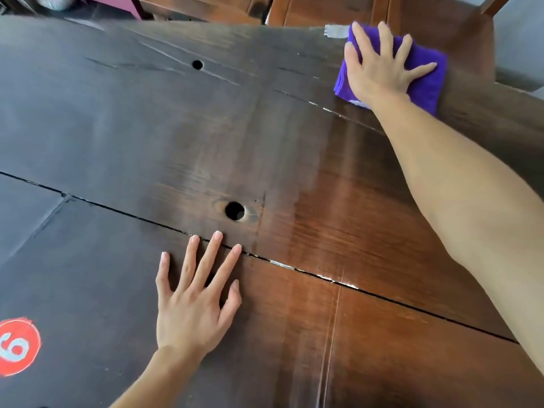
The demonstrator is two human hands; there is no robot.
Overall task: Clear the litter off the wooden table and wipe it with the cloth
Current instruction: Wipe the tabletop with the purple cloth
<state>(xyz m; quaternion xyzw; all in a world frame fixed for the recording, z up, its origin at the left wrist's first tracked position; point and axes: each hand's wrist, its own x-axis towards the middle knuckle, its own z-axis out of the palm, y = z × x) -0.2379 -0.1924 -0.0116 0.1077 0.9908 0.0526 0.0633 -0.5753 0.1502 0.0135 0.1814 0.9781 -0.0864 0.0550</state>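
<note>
A dark brown wooden table (294, 160) fills the view. At its far right corner lies a folded purple cloth (426, 81). My right hand (379, 66) presses flat on the cloth with fingers spread, arm stretched out across the table. My left hand (197, 295) rests flat on the near middle of the table, fingers apart, holding nothing. No litter shows on the tabletop.
Two round holes (234, 210) (197, 65) pierce the tabletop. A dark seam (382, 298) runs across it. A red round sticker (17, 346) with a number sits at the near left. A strip of grey tape (335, 30) lies by the far edge. Wooden chairs (323, 10) stand beyond.
</note>
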